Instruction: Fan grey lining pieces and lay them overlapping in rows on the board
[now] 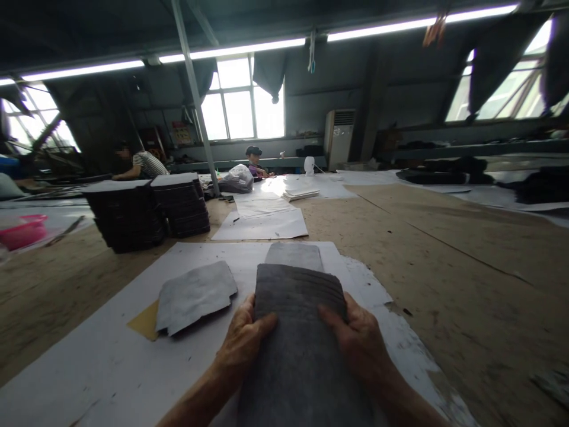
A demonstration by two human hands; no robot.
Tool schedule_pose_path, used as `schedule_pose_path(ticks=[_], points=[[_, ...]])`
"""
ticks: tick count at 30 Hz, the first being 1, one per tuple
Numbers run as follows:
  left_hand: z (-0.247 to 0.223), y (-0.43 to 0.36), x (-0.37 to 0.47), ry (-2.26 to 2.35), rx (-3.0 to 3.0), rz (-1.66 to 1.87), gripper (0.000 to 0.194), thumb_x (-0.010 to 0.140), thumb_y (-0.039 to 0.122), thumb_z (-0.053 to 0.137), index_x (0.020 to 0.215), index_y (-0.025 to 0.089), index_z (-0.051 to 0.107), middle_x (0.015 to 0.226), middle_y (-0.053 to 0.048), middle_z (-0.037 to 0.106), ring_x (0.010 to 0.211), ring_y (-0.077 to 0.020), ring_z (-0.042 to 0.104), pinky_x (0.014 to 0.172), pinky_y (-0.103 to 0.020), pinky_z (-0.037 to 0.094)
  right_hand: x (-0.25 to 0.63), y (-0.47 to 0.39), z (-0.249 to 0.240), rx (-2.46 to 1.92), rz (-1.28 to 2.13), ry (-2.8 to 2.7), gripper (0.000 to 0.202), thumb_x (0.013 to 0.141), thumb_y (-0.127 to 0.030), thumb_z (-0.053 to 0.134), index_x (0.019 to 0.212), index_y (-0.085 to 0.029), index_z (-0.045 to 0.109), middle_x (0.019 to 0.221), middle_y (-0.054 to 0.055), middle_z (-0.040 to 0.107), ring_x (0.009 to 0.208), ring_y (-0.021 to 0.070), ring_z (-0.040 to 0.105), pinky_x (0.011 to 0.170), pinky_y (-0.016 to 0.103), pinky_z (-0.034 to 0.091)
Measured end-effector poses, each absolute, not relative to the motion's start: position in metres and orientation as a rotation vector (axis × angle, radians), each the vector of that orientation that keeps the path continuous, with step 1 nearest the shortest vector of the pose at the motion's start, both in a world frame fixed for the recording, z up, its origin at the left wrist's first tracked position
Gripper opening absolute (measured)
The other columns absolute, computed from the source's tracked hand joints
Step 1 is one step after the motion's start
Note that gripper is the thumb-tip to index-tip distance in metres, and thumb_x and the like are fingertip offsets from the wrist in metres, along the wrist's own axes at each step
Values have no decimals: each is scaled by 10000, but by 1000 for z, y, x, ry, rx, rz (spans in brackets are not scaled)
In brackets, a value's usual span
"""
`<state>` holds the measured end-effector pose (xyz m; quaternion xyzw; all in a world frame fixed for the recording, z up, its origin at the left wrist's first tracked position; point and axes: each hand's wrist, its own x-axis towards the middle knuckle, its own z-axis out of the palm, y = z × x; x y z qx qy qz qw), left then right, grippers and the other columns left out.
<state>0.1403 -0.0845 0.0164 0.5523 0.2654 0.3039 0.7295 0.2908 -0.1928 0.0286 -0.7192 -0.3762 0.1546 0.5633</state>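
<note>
A thick stack of dark grey sheets (pixel 302 350) fills the lower middle of the head view, its far edge fanned in layers. My left hand (pixel 245 332) grips its left side, thumb on top. On the right side my right hand (pixel 358 335) holds it the same way, fingers partly hidden beneath. Just beyond the stack lies a lighter grey piece (pixel 293 255), partly covered. Left of my left hand, grey cut pieces (pixel 195 296) rest over a yellowish piece (pixel 146 321) on white paper (pixel 111 356).
Two tall dark stacks (pixel 128 216) (pixel 182 204) stand at the left. A pink basin (pixel 24 231) is at the far left. White sheets (pixel 267 224) lie ahead on the brown table (pixel 444 249). Two people work farther back. Dark material (pixel 444 172) lies at the back right.
</note>
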Motion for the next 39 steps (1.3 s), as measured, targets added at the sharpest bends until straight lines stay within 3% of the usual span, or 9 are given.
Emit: schedule_pose_path(ticks=[3,7,15,22,26,30,33,36,39], points=[[14,-84,144,655,1327,718,403,735,341,607,1094,173,536,1032,-90,645,940,-235,603,806,-329,479,294,-188,30,-1623,612,-755,360,714,-433,548,966,-176,559,861,53,679,786,222,637,670,309,507],[17,-87,147,632,1320,753,366,769,331,579,1098,179,531,1073,-84,629,986,-224,586,848,-325,462,297,-185,33,-1669,580,-703,394,680,-418,604,980,-168,557,947,84,671,903,250,618,795,339,485],[23,-86,144,547,913,759,372,702,214,651,1053,176,534,860,-50,677,747,-187,644,666,-290,515,295,-189,40,-1237,1133,-504,445,678,-291,610,1095,-152,538,852,70,690,702,223,654,651,355,524],[18,-85,141,499,872,643,306,680,199,669,963,121,583,772,-83,678,640,-187,636,618,-300,512,297,-192,28,-1532,335,-852,218,626,-324,663,810,-209,685,711,-35,675,722,187,615,693,248,484],[20,-88,140,542,996,632,285,686,218,664,948,121,607,747,-66,674,633,-190,623,618,-312,501,299,-193,30,-1391,623,-728,290,612,-327,696,870,-198,670,741,-9,683,688,194,625,653,280,500],[20,-86,139,592,1249,879,159,680,192,675,833,150,659,737,5,656,708,-127,582,672,-205,455,299,-195,32,-1137,1096,-579,387,608,-311,710,954,-153,642,776,55,693,688,234,644,663,358,513],[20,-84,139,552,1195,872,167,640,168,699,804,161,668,754,17,663,711,-115,575,677,-188,445,297,-199,32,-1331,765,-712,233,580,-294,721,770,-165,681,712,26,688,661,225,636,621,314,508],[21,-84,140,460,1003,658,269,593,160,710,855,150,651,782,-26,678,711,-167,608,706,-274,476,297,-203,34,-1431,277,-1032,155,630,-258,666,772,-210,705,784,3,689,732,198,629,690,275,488],[22,-87,141,448,982,526,298,614,187,697,895,111,630,779,-80,673,702,-209,621,710,-338,485,298,-202,37,-1453,301,-1034,183,637,-246,647,812,-210,689,743,-6,679,690,177,622,652,258,487]])
